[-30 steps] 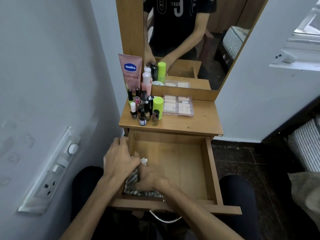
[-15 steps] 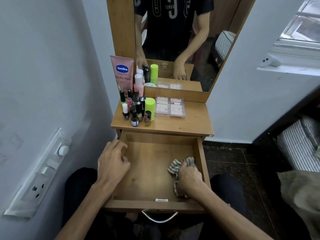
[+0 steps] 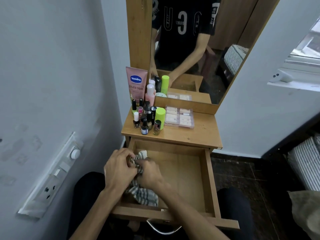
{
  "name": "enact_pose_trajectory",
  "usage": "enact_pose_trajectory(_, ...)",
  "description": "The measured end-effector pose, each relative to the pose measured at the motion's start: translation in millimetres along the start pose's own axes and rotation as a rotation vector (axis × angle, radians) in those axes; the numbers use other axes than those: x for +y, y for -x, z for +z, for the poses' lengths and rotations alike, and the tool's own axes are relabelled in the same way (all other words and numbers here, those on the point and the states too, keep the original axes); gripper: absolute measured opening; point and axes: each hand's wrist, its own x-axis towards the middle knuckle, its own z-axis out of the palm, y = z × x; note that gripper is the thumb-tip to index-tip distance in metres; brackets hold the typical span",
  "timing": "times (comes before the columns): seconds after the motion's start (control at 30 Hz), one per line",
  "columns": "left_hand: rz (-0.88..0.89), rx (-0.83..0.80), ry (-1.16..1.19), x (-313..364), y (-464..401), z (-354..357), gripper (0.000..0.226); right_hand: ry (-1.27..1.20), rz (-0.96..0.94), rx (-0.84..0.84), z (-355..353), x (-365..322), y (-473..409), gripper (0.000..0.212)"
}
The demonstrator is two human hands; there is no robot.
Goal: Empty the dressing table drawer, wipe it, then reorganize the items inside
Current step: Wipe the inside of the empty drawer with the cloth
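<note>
- The drawer [image 3: 210, 181] stands pulled out and holds nothing but a striped cloth [image 3: 143, 194], bunched along its 9 o'clock wall.
- Emptying looks done: the bottles [image 3: 147, 116], the lotion tube [image 3: 136, 84] and the clear case [image 3: 179, 116] all stand on the tabletop [image 3: 199, 134] at 12 o'clock.
- Wiping appears under way: the left hand [image 3: 119, 168] and right hand [image 3: 149, 173] are both closed on the cloth, touching each other.
- Left to do, as I judge it: finish wiping, then put the items back in order.

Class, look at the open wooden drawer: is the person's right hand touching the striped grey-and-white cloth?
Touching. The head view shows the right hand closed around the striped grey-and-white cloth at the drawer's left side, fabric bunched between its fingers.
</note>
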Motion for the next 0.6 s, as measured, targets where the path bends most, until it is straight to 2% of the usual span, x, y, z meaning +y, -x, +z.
enact_pose_trajectory(0.07,-0.005,0.011,0.016,-2.7,1.7,-0.5,0.031,-0.089,0.060,0.054,-6.1,5.7,2.2,0.030)
enact_pose_trajectory(0.1,-0.008,0.012,0.026,-4.2,2.3,0.2,0.031,-0.188,0.126,0.142,-11.6,13.2,8.5,0.029)
enact_pose_trajectory(0.2,-0.011,0.025,0.070,-6.7,1.3,0.6,0.033,-0.489,0.354,0.563,-34.1,41.9,39.6,0.038)
enact_pose_trajectory(0.27,-0.007,0.042,0.095,-8.5,-0.3,0.7,0.033,-0.600,0.433,0.829,-49.3,59.8,59.2,0.042)
enact_pose_trajectory(0.33,-0.004,0.044,0.109,-9.6,0.1,2.3,0.033,-0.709,0.485,1.020,-59.5,70.9,66.6,0.046)
enact_pose_trajectory(0.43,-0.017,0.052,0.148,-10.6,5.2,4.5,0.033,-0.824,0.542,1.087,-60.4,65.6,53.3,0.044)
enact_pose_trajectory(0.53,-0.031,0.047,0.198,-9.8,8.4,5.7,0.034,-0.952,0.592,1.026,-51.9,43.9,21.4,0.037)
enact_pose_trajectory(0.6,-0.051,0.058,0.232,-11.3,8.9,4.3,0.034,-0.957,0.575,0.957,-39.7,28.6,3.2,0.041)
